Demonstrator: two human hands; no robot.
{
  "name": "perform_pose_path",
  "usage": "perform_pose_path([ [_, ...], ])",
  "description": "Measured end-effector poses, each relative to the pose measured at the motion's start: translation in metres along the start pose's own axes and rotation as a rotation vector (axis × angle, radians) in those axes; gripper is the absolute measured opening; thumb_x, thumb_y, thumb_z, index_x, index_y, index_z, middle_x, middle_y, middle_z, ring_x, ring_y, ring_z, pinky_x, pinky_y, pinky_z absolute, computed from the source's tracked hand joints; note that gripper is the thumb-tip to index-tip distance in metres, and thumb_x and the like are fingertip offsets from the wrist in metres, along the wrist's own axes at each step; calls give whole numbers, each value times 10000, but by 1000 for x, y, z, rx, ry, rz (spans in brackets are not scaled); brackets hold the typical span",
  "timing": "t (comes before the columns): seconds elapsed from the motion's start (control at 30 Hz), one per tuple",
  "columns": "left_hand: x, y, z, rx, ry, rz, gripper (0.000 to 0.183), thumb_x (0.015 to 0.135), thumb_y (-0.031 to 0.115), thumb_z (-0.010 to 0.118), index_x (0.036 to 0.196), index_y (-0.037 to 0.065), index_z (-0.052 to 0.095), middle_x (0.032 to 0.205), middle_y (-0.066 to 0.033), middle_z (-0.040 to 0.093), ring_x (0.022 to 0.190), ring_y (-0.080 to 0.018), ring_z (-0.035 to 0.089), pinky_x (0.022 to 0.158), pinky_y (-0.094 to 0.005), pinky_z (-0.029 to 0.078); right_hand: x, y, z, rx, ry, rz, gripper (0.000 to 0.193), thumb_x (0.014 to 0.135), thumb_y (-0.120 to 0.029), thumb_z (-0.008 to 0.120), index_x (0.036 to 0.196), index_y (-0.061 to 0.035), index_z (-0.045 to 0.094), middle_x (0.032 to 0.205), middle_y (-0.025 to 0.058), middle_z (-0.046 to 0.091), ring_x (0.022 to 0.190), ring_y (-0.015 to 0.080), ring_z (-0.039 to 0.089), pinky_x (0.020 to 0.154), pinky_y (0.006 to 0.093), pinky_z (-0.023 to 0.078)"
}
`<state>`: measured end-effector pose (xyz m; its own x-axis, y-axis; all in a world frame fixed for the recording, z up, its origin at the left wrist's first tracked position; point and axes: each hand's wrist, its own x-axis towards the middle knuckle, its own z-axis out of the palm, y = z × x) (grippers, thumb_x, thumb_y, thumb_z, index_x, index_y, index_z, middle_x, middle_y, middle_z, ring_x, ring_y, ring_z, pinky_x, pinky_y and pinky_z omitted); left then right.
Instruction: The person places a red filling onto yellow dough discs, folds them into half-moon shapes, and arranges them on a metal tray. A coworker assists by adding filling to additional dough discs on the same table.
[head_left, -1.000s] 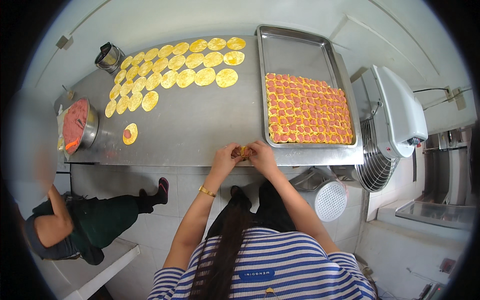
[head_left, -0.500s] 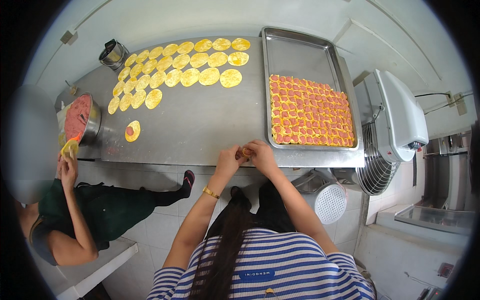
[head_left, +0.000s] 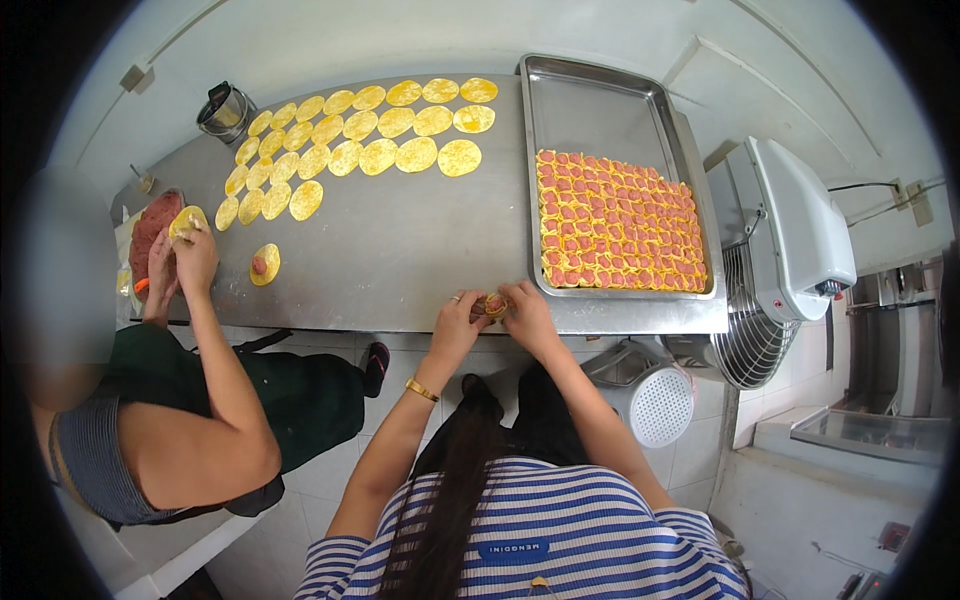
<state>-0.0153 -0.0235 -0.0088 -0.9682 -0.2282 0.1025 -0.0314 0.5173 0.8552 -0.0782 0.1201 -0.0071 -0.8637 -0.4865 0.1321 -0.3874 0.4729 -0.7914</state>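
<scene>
Between my two hands, just over the table's front edge, is a small meat dumpling (head_left: 495, 305) with a yellow wrapper gathered around pink filling. My left hand (head_left: 459, 322) has its fingers closed on its left side. From the other side, the fingers of my right hand (head_left: 527, 312) pinch the wrapper. To the right, a large metal tray (head_left: 600, 100) holds packed rows of finished dumplings (head_left: 620, 225). At left, a single yellow wrapper (head_left: 268, 275) lies on the table with a lump of pink meat filling (head_left: 260, 265) on it.
Rows of flat yellow wrappers (head_left: 378, 156) cover the far left of the steel table (head_left: 420, 240). A co-worker's hand (head_left: 197, 255) holds a wrapper by a bowl of pink filling (head_left: 150, 225). A metal pot (head_left: 228, 115) stands behind; a white mixer (head_left: 790, 230) and perforated stool (head_left: 660, 405) are at right.
My fingers have shifted a little around the dumpling, showing more of its filling. The co-worker has leaned toward the table, bringing the wrapper over beside the bowl.
</scene>
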Motion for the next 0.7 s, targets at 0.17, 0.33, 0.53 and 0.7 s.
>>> perform_pose_path([
  [0.17,-3,1,2,-40,-47,-79,305,719,-37,708,993,1,580,864,-136,682,777,-234,690,709,-311,554,0,4,2,-12,-19,-13,435,657,113,553,1073,-3,603,951,163,607,850,331,610,737,357,499],
  [0.33,-9,2,4,-81,-39,-135,267,730,-19,700,970,13,584,832,-127,678,750,-237,680,671,-323,548,-3,4,3,-123,147,-124,410,663,109,542,1048,-10,619,911,168,617,827,345,615,733,377,499],
  [0.53,-3,-2,3,-116,-74,-126,240,753,-31,674,976,-9,591,845,-122,687,801,-225,687,721,-314,549,-2,3,3,-33,20,-13,440,652,94,582,1075,-21,614,956,160,603,871,332,613,749,377,496],
  [0.7,-2,-4,8,-104,51,-44,259,747,-49,668,986,5,585,894,-137,661,809,-246,676,707,-324,556,-3,4,4,-87,103,-35,363,661,76,611,1014,-1,636,882,146,602,806,287,633,711,367,508],
])
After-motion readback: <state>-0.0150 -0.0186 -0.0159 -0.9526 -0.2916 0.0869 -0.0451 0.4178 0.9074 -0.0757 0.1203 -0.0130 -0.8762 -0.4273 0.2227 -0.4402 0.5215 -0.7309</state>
